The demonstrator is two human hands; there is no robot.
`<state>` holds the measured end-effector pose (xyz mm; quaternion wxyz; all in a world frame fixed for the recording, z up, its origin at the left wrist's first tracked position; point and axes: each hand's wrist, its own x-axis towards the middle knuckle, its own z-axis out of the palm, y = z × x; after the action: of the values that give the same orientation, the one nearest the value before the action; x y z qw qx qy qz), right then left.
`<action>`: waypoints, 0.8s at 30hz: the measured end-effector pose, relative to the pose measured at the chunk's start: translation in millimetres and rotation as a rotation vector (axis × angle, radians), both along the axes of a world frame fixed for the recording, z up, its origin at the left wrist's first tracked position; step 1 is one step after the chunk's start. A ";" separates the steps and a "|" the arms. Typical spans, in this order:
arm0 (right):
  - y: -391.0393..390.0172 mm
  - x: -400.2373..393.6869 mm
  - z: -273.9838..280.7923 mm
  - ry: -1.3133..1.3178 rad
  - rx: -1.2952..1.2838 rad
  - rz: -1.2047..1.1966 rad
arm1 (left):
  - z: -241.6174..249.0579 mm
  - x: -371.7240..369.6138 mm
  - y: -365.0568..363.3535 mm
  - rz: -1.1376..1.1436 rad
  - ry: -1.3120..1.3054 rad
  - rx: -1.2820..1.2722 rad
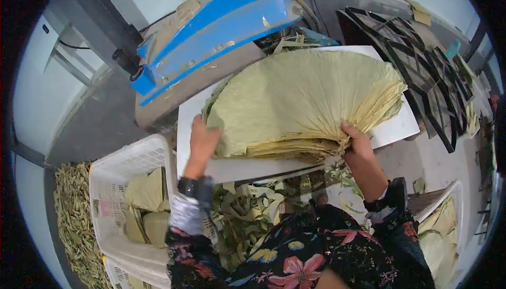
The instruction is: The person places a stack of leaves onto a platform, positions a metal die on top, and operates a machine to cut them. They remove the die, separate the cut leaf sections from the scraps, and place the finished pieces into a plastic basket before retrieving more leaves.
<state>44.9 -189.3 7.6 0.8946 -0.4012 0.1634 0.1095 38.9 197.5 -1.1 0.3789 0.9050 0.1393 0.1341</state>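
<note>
A thick stack of folded dried lotus leaves (295, 94), pale green and fan-shaped, lies on a white board (403, 125). My left hand (203, 144) holds the stack's left edge, thumb toward the top leaf, with some fingers hidden behind the edge. At the gathered stem point on the near right side, my right hand (361, 146) is closed on the leaves. Its thumb presses from above, and its other fingers are mostly hidden below. Yellowish layered folds show along the near edge between both hands.
A blue machine part (221, 30) stands behind the board. Black metal frames (416, 73) lie at right. To the left, a white plastic crate (129, 157) contains folded leaves, beside a heap of leaf scraps (79, 220). More scraps (247, 210) lie below the board; another crate (456, 194) is at lower right.
</note>
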 end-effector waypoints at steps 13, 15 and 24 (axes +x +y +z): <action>3.4 -9.2 4.0 0.120 -0.133 -0.017 | 16.9 -36.4 -225.0 -0.594 -0.529 0.453; -1.1 -12.3 8.9 0.089 -0.078 0.025 | 13.6 -38.9 -227.9 -0.569 -0.500 0.454; -216.5 37.2 45.0 -0.344 -1.421 -0.088 | 6.1 -33.8 -229.9 -0.534 -0.358 0.406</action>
<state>82.1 -405.8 52.6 0.4349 -0.8893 0.0683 -0.1235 5.2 -32.4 4.9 0.2320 0.9283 -0.1993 0.2116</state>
